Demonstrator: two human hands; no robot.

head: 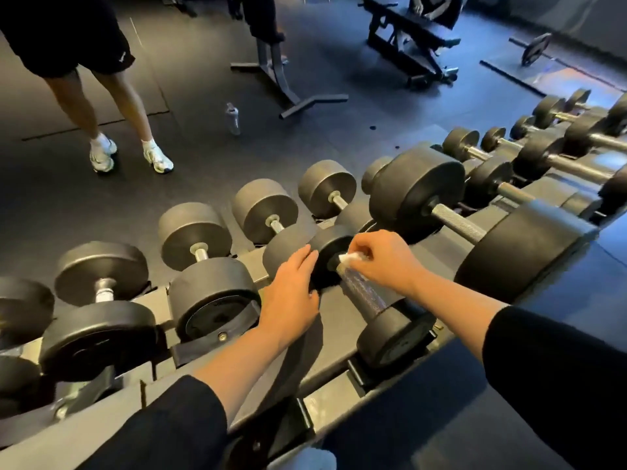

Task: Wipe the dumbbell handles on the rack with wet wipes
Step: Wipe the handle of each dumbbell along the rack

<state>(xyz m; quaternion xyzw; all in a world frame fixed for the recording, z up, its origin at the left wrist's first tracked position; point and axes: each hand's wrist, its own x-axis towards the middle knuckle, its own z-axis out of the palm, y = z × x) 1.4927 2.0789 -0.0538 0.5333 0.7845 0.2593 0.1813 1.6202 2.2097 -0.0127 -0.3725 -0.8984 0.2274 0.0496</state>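
Note:
A small black dumbbell [390, 334] lies on the grey rack [336, 340] in front of me, its knurled metal handle [361, 291] running away from me to the left. My right hand [383, 257] pinches a white wet wipe [351, 257] against the far end of that handle, by the far head. Beside it, my left hand [291, 293] rests flat on the rack with fingers apart, its fingertips touching the dumbbell's far head [330, 247]. Both forearms wear black sleeves.
More dumbbells line the rack: a large one [420, 195] to the right, several mid-sized ones [210, 262] to the left, smaller ones [543, 157] at the far right. A person's legs [112, 106] stand on the floor at left. A water bottle [232, 118] and benches [410, 39] lie beyond.

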